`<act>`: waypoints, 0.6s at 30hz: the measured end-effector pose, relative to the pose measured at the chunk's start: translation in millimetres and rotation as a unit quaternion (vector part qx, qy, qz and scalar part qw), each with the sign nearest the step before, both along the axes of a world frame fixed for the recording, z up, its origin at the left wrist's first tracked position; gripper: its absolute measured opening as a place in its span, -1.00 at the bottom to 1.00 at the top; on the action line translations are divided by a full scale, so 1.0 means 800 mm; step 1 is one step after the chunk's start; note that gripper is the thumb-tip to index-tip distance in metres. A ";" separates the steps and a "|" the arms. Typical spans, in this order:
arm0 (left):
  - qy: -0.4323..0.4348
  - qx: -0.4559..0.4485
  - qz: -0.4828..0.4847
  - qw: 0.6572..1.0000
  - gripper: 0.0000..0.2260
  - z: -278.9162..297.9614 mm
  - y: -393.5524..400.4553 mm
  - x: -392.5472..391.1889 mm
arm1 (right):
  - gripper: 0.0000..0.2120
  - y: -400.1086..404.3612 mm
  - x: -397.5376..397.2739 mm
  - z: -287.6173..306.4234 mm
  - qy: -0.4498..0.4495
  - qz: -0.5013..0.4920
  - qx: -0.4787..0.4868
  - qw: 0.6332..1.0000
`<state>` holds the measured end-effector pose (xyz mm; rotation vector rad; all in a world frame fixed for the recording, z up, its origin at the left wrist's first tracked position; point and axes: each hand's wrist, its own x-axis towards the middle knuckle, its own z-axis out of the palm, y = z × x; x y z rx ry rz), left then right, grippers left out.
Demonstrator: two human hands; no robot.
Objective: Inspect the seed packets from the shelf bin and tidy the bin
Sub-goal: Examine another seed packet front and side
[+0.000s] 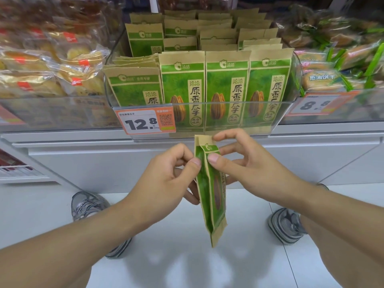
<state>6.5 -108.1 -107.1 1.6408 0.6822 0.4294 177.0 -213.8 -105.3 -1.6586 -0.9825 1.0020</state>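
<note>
Clear-wrapped pastries [52,65] are piled left of centre, green-striped biscuit packs [336,59] are heaped at the right, orange price tags marked 12.8 [145,121] and 8.8 [318,104] are clipped along the shelf front, and grey sneakers [285,225] are seen on the pale floor.

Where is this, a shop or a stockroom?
Most likely a shop's snack aisle: a 12.8 price tag on a clear bin of seed packets, with bagged snacks beside it.

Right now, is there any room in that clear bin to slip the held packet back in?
The bin is crowded: three upright packets fill the front. Only the front-left stack sits lower, leaving room above it.
</note>
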 end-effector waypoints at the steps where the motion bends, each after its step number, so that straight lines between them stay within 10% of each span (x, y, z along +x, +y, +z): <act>1: 0.002 0.003 -0.008 1.000 -0.83 0.000 -0.002 0.000 | -0.47 0.000 -0.003 -0.002 0.014 0.003 -0.005 1.000; 18: 0.014 -0.022 -0.058 0.998 -0.82 0.007 0.001 -0.006 | -0.62 0.006 -0.012 0.006 0.083 0.009 -0.035 0.996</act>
